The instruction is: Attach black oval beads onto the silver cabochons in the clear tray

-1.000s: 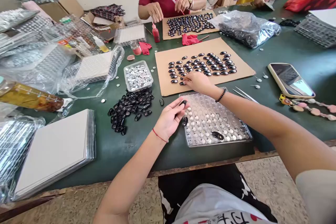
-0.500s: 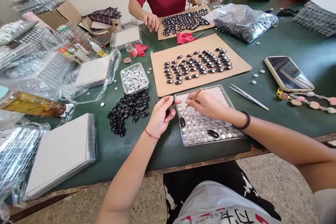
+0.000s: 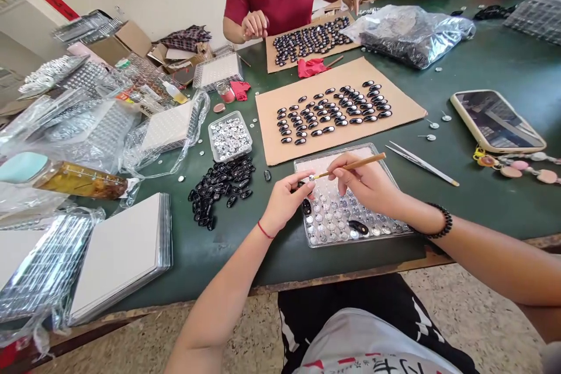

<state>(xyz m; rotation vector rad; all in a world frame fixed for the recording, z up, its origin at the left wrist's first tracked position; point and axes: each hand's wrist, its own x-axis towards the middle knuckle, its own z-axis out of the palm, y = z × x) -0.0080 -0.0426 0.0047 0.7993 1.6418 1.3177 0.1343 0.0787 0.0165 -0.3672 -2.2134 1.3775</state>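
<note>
Now the right hand (image 3: 368,184), back from the cardboard sheet (image 3: 407,106), grips a wooden stick (image 3: 350,166) over the blister tray (image 3: 397,232); left hand (image 3: 287,200) pinches 1 black piece (image 3: 301,184) at its tip.

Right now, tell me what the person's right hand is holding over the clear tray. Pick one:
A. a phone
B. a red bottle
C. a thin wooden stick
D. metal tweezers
C: the right hand grips a thin wooden stick above the clear tray, while the tweezers and the phone lie apart on the green table.
</note>
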